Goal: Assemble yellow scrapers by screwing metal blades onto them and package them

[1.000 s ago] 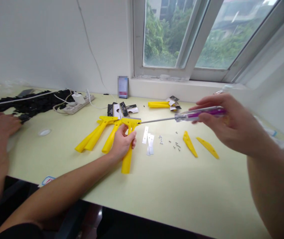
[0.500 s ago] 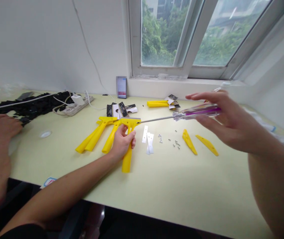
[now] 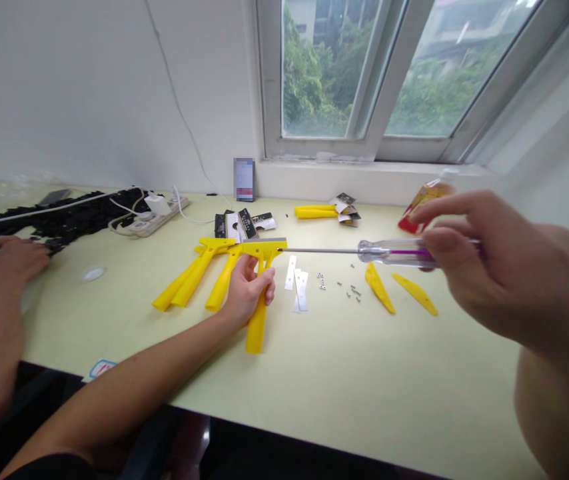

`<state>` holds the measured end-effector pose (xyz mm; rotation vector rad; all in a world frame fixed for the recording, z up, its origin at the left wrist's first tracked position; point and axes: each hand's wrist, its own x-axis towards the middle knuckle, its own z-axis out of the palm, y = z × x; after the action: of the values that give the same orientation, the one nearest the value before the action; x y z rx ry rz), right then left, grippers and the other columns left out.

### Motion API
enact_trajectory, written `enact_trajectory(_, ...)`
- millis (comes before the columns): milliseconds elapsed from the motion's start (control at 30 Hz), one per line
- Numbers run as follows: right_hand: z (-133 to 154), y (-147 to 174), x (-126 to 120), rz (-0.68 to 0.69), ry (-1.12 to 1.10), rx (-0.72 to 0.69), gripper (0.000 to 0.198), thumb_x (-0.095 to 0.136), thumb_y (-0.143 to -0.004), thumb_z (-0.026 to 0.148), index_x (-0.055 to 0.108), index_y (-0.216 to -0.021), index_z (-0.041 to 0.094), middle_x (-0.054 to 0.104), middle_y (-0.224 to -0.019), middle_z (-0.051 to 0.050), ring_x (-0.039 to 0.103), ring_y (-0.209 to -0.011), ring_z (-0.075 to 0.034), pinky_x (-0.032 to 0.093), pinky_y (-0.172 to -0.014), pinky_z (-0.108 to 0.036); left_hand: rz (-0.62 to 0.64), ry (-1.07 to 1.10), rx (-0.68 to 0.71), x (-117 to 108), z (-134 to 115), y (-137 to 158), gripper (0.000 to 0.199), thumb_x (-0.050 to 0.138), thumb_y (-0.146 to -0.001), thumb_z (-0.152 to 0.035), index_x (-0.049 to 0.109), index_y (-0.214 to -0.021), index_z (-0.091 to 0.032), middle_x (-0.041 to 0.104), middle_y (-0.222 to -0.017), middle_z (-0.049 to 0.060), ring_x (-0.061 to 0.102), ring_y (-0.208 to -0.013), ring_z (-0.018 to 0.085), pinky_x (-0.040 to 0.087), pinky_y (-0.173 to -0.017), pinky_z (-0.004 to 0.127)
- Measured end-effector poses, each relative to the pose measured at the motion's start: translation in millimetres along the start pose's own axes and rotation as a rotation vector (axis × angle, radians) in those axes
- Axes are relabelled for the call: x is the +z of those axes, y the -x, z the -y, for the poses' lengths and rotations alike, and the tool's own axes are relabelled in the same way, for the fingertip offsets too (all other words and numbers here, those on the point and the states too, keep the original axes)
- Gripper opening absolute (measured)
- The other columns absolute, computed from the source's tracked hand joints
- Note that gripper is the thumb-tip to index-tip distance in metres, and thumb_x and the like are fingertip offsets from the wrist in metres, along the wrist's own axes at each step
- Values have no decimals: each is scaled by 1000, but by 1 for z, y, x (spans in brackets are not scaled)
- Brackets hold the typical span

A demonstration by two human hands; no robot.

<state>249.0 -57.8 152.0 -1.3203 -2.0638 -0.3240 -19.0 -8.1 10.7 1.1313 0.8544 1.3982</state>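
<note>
My left hand is closed around the handle of a yellow scraper, whose wide head has a thin metal blade along its top edge. In my right hand is a screwdriver with a clear and purple handle. Its long shaft lies nearly level, and the tip meets the right end of the scraper's head. Beside my left hand lie more yellow scrapers. Flat metal blades, small nuts, small screws and two yellow cover pieces rest on the table between my hands.
Black-and-white cards lie behind the scrapers. Yellow handles with cards, a propped phone and a bottle stand or lie farther back. A power strip and black pieces are at left, near another person's hand.
My right hand has closed further around the screwdriver handle and come lower, making the shaft more level. The bottle behind it is now more visible. My left hand keeps its hold on the scraper.
</note>
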Motion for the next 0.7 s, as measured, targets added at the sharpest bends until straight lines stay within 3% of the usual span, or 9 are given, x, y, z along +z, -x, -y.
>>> enact_trajectory(67, -4, 1, -2, 46, 10, -2, 32, 45, -91, 52, 54, -108, 27, 69, -88, -4, 64, -58, -18, 46, -52, -31, -4, -3, 9, 0, 0, 1, 33, 69, -77, -25, 46, -100, -22, 49, -72, -8, 47, -39, 4, 36, -33, 18)
enact_trajectory(167, -14, 2, -4, 163, -49, -57, 41, 54, -84, 53, 49, -118, 30, 67, -109, -6, 69, -81, -24, 52, -58, -33, -15, -12, 31, 0, -2, -1, 34, 70, -77, -26, 47, -101, -21, 51, -74, -7, 48, -40, 4, 36, -33, 18)
enact_trajectory(233, -19, 1, -5, 169, -46, -64, 40, 55, -84, 52, 48, -118, 31, 67, -112, -5, 69, -87, -25, 53, -60, -32, -14, -14, 49, -1, -2, -2, 34, 70, -76, -27, 48, -101, -21, 52, -76, -6, 49, -41, 4, 37, -33, 18)
enact_trajectory(300, -20, -2, -6, 145, -24, -54, 36, 53, -86, 54, 51, -113, 30, 70, -104, -4, 70, -75, -22, 50, -55, -30, -6, -12, 64, -2, -2, -3, 33, 70, -77, -27, 49, -101, -21, 53, -78, -6, 50, -41, 4, 37, -33, 18)
enact_trajectory(400, -17, -6, -7, 119, -5, -48, 33, 48, -88, 57, 57, -101, 28, 69, -75, -1, 62, -49, -17, 43, -44, -27, 0, -13, 65, -1, 0, -1, 34, 70, -77, -27, 49, -102, -22, 56, -86, -4, 51, -42, 4, 37, -33, 17)
enact_trajectory(467, -15, -6, -9, 113, -4, -54, 32, 45, -90, 56, 58, -97, 28, 67, -68, 0, 59, -45, -15, 41, -43, -27, -4, -18, 58, 0, 0, 0, 35, 71, -76, -28, 49, -103, -22, 58, -91, -3, 51, -42, 3, 37, -33, 17)
enact_trajectory(700, -27, 1, -9, 230, -25, -105, 39, 55, -85, 51, 51, -119, 32, 67, -116, -3, 69, -88, -23, 54, -67, -33, -14, -38, 96, 0, 0, 0, 30, 69, -78, -27, 49, -100, -21, 56, -83, -4, 52, -43, 5, 38, -33, 18)
